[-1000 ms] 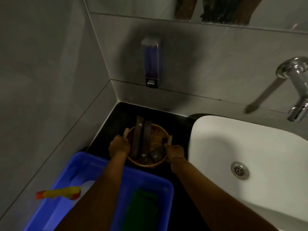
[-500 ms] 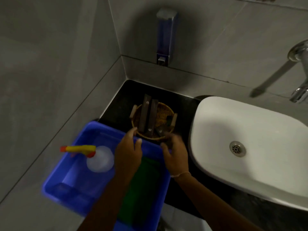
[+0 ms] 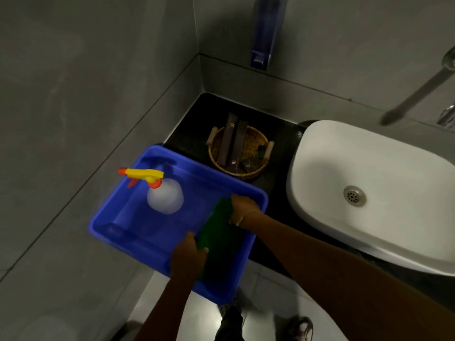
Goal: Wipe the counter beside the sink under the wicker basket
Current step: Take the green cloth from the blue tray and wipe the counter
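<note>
The round wicker basket stands on the black counter in the corner, left of the white sink. It holds two long dark packets and some smaller dark items. A folded green cloth lies in the blue tub that sits at the counter's front edge. My left hand grips the cloth's near left edge. My right hand curls over its far end. Both hands are well in front of the basket and do not touch it.
A clear spray bottle with a yellow and orange trigger stands in the tub's left half. A soap dispenser hangs on the back wall above the basket. A chrome tap sticks out at the right edge. Grey tiled walls close in the left and back.
Both hands let go of the basket's handles and drew back into the blue tub, onto the green cloth. The basket rests on the counter. My view tilted down and back.
</note>
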